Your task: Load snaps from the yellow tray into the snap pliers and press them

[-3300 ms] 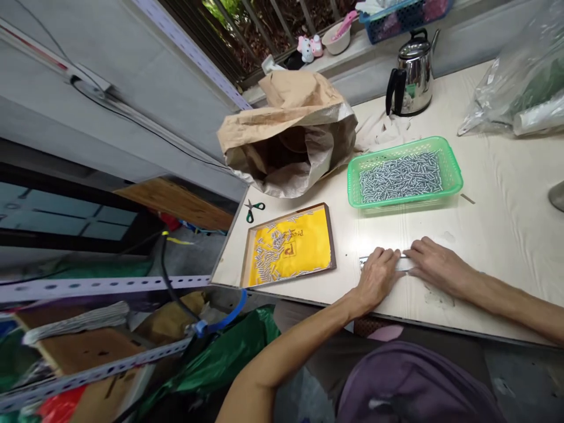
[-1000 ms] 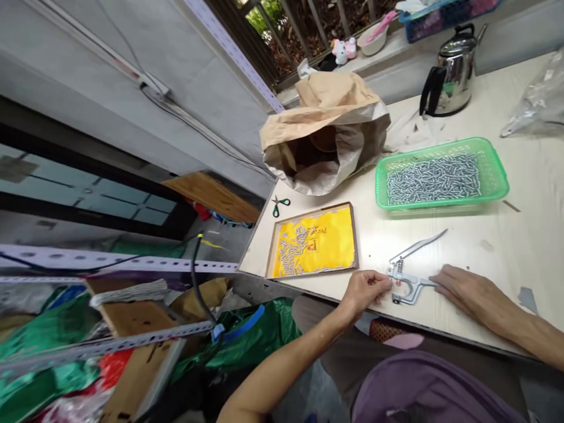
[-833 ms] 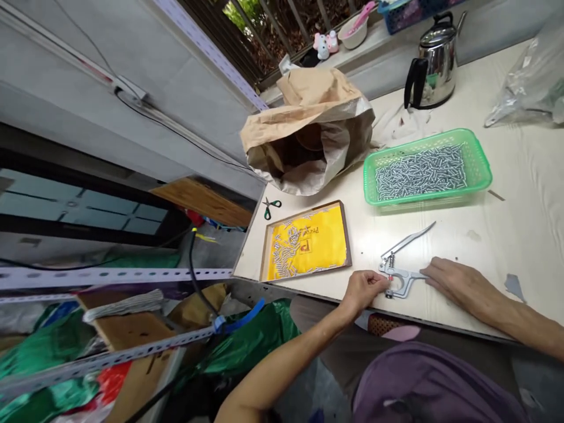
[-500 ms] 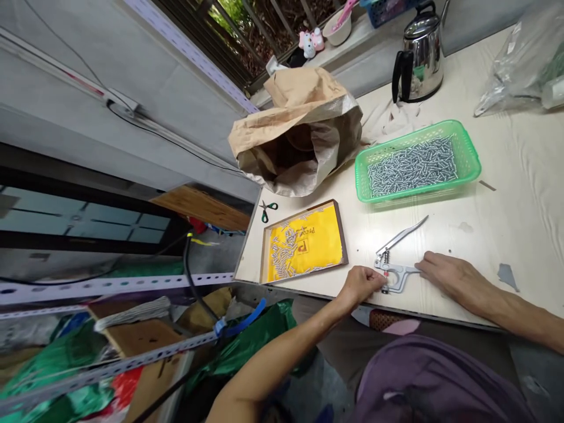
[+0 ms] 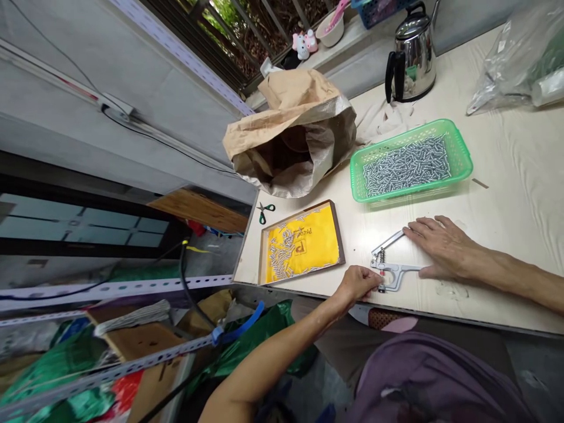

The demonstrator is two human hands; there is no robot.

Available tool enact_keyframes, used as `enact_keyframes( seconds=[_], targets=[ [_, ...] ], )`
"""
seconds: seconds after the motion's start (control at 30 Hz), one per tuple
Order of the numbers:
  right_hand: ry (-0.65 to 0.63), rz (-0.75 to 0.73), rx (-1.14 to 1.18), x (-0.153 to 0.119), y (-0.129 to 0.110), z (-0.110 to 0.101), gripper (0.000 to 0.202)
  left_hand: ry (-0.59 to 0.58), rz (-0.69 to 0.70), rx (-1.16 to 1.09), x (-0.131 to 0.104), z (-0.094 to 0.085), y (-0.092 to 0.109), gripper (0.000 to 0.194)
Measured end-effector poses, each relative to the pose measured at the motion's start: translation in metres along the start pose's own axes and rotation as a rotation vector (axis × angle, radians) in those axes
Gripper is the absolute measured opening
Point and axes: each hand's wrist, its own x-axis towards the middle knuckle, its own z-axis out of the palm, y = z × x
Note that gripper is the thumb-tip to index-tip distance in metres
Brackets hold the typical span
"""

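Note:
Silver snap-fastener pliers (image 5: 399, 268) lie on the table near its front edge, with a small spring and a red bit by the jaws. My right hand (image 5: 443, 247) spans their two handles, fingers over the upper lever's end and thumb against the lower handle. At the jaws, my left hand (image 5: 358, 284) is closed in a pinch; whatever sits between its fingertips is too small to make out. Left of it is a shallow tray (image 5: 342, 238) with a yellow lining (image 5: 319, 235) and many small silver pieces (image 5: 281, 258). A green basket (image 5: 462, 154) holds many similar silver pieces (image 5: 409, 164).
An open brown paper sack (image 5: 304, 94) stands behind the tray. Green-handled scissors (image 5: 264, 212) lie near the table's left edge. At the back are a metal kettle (image 5: 416, 59) and a clear plastic bag (image 5: 506, 70). A perforated metal rail (image 5: 154, 358) runs at lower left.
My right hand has moved up from the lower handle and spread across both handles, and the upper lever is now under its fingers. My left hand stays pinched at the jaws.

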Motion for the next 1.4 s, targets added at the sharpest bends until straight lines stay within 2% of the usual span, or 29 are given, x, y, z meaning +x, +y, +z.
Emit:
enact_keyframes(
  seconds=[0.17, 0.23, 0.27, 0.33, 0.4, 0.47, 0.57, 0.7, 0.83, 0.93, 1.0, 1.03, 1.07, 1.13, 1.23, 1.37, 1.4],
  targets=[
    [-0.012, 0.016, 0.01, 0.003, -0.008, -0.008, 0.054, 0.001, 0.024, 0.018, 0.0, 0.0, -0.003, 0.028],
    [-0.018, 0.017, 0.014, 0.002, -0.011, -0.01, 0.046, 0.034, 0.045, 0.118, -0.003, 0.0, -0.005, 0.027],
    [-0.028, 0.017, 0.011, 0.001, -0.012, -0.011, 0.043, 0.084, 0.099, 0.199, -0.005, 0.001, -0.006, 0.026],
    [-0.05, 0.012, 0.006, 0.0, -0.014, -0.012, 0.041, 0.244, 0.308, 0.404, -0.01, 0.004, -0.007, 0.022],
    [-0.059, 0.008, 0.008, -0.001, -0.016, -0.013, 0.04, 0.383, 0.584, 0.611, -0.012, 0.01, -0.005, 0.017],
    [-0.058, 0.01, 0.013, -0.002, -0.018, -0.013, 0.04, 0.403, 0.805, 0.78, -0.007, 0.018, 0.0, 0.024],
    [-0.03, 0.022, 0.023, -0.004, -0.02, -0.014, 0.043, 0.327, 0.986, 0.945, 0.01, 0.028, 0.013, 0.05],
    [-0.006, 0.045, 0.048, -0.009, -0.017, -0.014, 0.057, 0.218, 1.018, 1.037, 0.028, 0.03, 0.027, 0.062],
    [-0.043, 0.061, 0.034, -0.011, -0.014, -0.015, 0.052, 0.186, 1.006, 1.061, 0.032, 0.028, 0.035, 0.07],
    [-0.033, 0.066, 0.045, -0.013, -0.015, -0.014, 0.037, 0.147, 1.017, 1.061, 0.033, 0.03, 0.038, 0.056],
    [-0.004, 0.077, 0.083, -0.014, -0.016, -0.012, 0.018, 0.135, 1.017, 1.046, 0.035, 0.032, 0.038, 0.042],
    [0.01, 0.084, 0.105, -0.015, -0.017, -0.011, 0.008, 0.143, 1.014, 1.036, 0.036, 0.034, 0.038, 0.035],
    [0.022, 0.085, 0.128, -0.015, -0.017, -0.01, 0.008, 0.156, 1.009, 1.029, 0.038, 0.035, 0.038, 0.03],
    [0.039, 0.074, 0.168, -0.015, -0.018, -0.008, 0.024, 0.18, 0.999, 1.025, 0.04, 0.038, 0.038, 0.027],
    [0.058, 0.059, 0.204, -0.015, -0.017, -0.007, 0.031, 0.193, 0.987, 1.041, 0.042, 0.039, 0.039, 0.027],
    [0.032, 0.05, 0.205, -0.016, -0.003, -0.011, 0.016, 0.25, 1.046, 0.991, 0.043, 0.042, 0.028, 0.03],
    [0.014, 0.034, 0.205, -0.016, 0.002, -0.012, 0.023, 0.289, 1.071, 0.959, 0.042, 0.045, 0.022, 0.036]
  ],
)
